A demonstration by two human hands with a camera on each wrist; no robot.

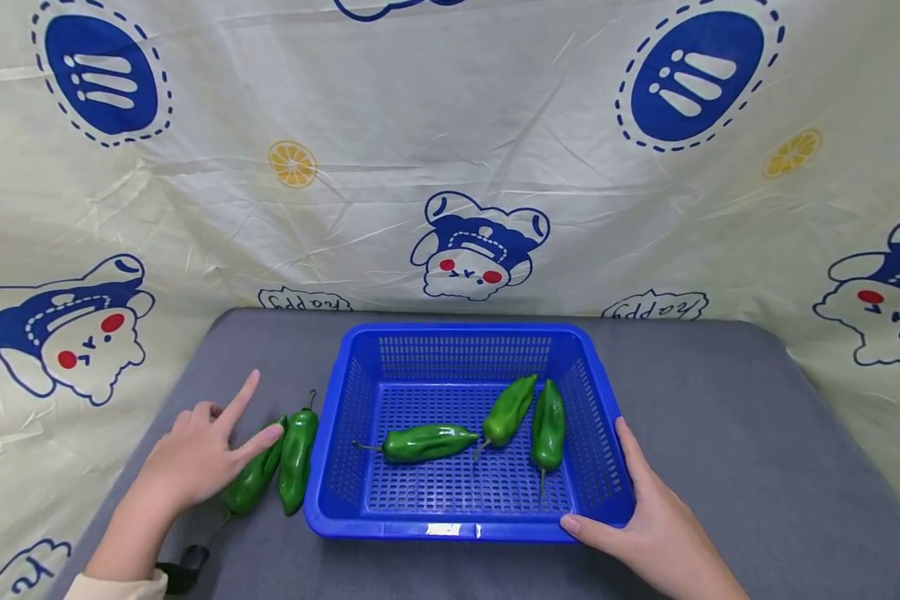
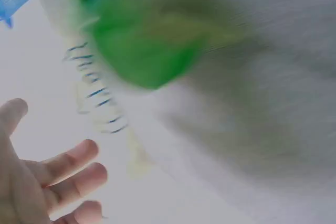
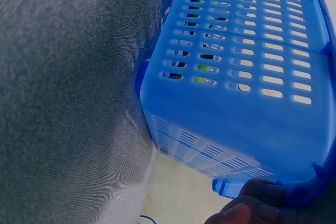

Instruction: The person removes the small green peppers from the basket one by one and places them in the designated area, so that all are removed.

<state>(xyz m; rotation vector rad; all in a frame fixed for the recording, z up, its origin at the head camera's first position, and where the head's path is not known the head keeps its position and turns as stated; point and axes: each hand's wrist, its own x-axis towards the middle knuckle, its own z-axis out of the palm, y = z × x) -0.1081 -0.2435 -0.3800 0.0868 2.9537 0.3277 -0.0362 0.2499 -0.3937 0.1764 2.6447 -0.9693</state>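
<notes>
A blue plastic basket [image 1: 450, 530] with slotted walls holds three green peppers: one lying crosswise [image 1: 429, 443], one slanted [image 1: 510, 410] and one along the right side [image 1: 547, 425]. My right hand [image 1: 656, 512] grips the near right corner of its rim, thumb on the near edge and fingers along the right side. Left of the basket lie two more green peppers, one beside its wall [image 1: 297, 462] and one further left [image 1: 253, 479]. My left hand [image 1: 198, 454] hovers over the further one, thumb and index finger spread, holding nothing. The left wrist view shows a blurred pepper [image 2: 142, 40] beyond the fingers.
Everything stands on a table with a grey cloth [image 1: 690, 400]. Behind it hangs a pale printed sheet [image 1: 375, 225], which also runs down both sides. A black strap [image 1: 183, 571] is at my left wrist.
</notes>
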